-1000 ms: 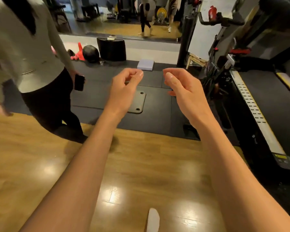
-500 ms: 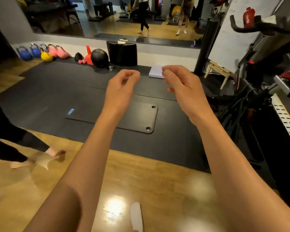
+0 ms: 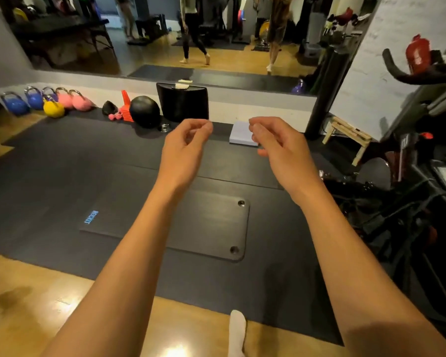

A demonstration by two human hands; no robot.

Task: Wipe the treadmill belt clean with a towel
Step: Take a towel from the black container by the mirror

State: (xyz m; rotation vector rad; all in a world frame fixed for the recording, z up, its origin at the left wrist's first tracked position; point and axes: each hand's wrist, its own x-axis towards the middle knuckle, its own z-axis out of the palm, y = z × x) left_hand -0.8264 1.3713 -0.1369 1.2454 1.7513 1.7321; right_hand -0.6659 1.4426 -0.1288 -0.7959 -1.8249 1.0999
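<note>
Currently pre-start: left grip (image 3: 183, 148) and right grip (image 3: 281, 148) curled, empty, mid-frame. No towel in hand; next I'd fetch one.

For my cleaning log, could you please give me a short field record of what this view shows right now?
left hand: raised, fingers curled, holds nothing
right hand: raised, fingers curled, holds nothing
towel: in neither hand
treadmill belt: not clearly in view
floor ahead: black mat on dark flooring
by the wall: kettlebells, black medicine ball, orange cones
right side: exercise bike, red bottle at handlebars
</note>
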